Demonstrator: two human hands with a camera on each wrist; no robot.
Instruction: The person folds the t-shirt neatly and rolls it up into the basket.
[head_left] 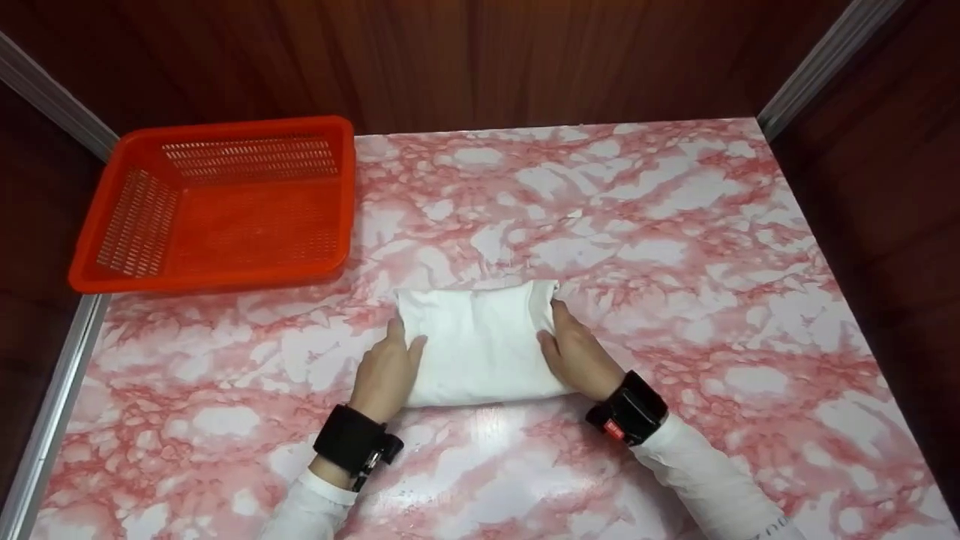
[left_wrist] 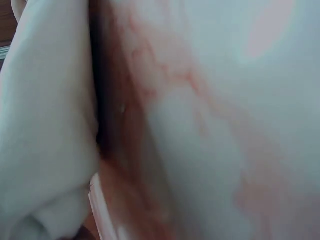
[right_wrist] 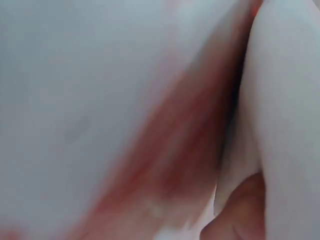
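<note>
A folded white cloth [head_left: 476, 349] lies across the middle of the table, roughly a rectangle, its far right corner slightly turned up. My left hand [head_left: 384, 373] grips its left edge, thumb on top and fingers partly hidden at the side. At the opposite edge, my right hand [head_left: 583, 356] holds the cloth the same way, thumb over the top layer. The left wrist view shows the rounded near fold of the cloth [left_wrist: 45, 115] close beside the table surface. In the right wrist view a fingertip [right_wrist: 242, 210] presses against the cloth [right_wrist: 290, 120] from underneath.
An orange-red plastic basket [head_left: 210, 280] with slotted walls stands at the back left of the table. The pink-and-white marbled tabletop [head_left: 675, 300] extends around the cloth. Dark wood panels [head_left: 525, 60] enclose the back and both sides, with metal strips at the corners.
</note>
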